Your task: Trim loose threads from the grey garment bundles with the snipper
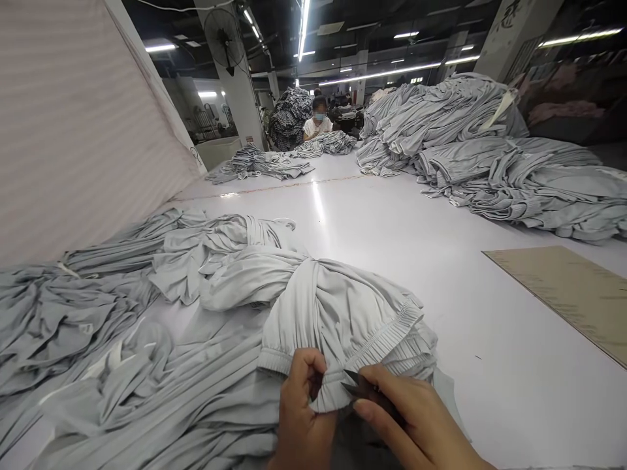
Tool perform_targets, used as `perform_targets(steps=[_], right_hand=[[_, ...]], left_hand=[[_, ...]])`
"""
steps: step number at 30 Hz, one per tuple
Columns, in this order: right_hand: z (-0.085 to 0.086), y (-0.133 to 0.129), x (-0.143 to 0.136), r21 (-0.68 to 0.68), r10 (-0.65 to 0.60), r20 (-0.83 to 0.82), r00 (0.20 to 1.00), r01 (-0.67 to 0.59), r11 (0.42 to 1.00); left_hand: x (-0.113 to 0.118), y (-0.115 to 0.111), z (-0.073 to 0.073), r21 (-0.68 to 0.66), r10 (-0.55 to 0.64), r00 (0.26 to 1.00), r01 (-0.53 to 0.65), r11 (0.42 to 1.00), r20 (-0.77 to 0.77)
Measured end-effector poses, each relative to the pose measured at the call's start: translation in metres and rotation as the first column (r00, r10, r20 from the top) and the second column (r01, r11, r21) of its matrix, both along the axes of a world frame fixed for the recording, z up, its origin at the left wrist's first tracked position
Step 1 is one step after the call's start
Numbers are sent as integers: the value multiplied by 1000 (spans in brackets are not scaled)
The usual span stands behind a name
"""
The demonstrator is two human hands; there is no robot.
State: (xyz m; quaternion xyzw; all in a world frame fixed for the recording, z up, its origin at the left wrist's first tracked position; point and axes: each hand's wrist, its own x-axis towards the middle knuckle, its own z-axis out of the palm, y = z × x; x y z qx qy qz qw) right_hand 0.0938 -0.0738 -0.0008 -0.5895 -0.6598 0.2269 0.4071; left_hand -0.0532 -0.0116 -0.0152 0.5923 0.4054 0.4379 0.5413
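A light grey garment (337,307) with a gathered elastic waistband lies bunched on top of a stack of similar ones, in front of me. My left hand (306,398) pinches the edge of its waistband between thumb and fingers. In my right hand (411,411) is a pair of dark thread snips (369,391), gripped with thumb and fingers. The two blade tips are apart and point left at the waistband, just right of my left hand. Whether the blades touch the cloth, I cannot tell.
Loose grey garments (63,326) spread over the left side of the white table (372,215). Tall grey piles (490,150) stand at the back right, with a brown board (568,287) nearer. Pinkish fabric (83,124) hangs at the left. A masked person (318,121) is at the far end.
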Motion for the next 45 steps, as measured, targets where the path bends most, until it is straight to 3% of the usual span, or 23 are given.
perform_targets(steps=[3,14,19,24,27,31,35,37,39,42,45], right_hand=[[-1,2,-1,-45,35,21,999,-34,998],[-4,6,-3,-79,47,12,999,-46,996],[-2,5,-3,-79,29,-16,999,-30,996],[7,2,-4,-81,-10,-39,999,7,997],[7,2,-5,-41,-17,-9,1000,17,999],[-1,5,-1,24,-27,-10,1000,27,999],[-9,14,14,57,-130,4,991,130,990],[-10,17,23,-11,-183,8,983,183,983],[-9,18,27,-68,-181,0,983,181,981],[-6,12,24,-56,-75,-10,997,75,996],[-2,6,13,-21,36,11,999,-35,999]], left_hand=[[1,-1,1,-9,31,999,-30,1000,26],[-5,2,-4,30,-78,997,78,997,10],[-3,1,-1,-18,-14,999,15,1000,52],[-4,4,-2,-19,-66,997,67,998,37],[-3,1,-3,-20,-12,996,14,1000,91],[-3,0,5,-62,-21,997,26,998,75],[-9,15,19,-29,-78,995,76,997,-66],[-12,25,24,-142,-149,985,136,981,-90],[-12,33,28,-311,-169,986,160,937,-3],[-10,33,31,-486,-98,991,132,864,95],[-6,27,33,-535,-24,995,72,842,96]])
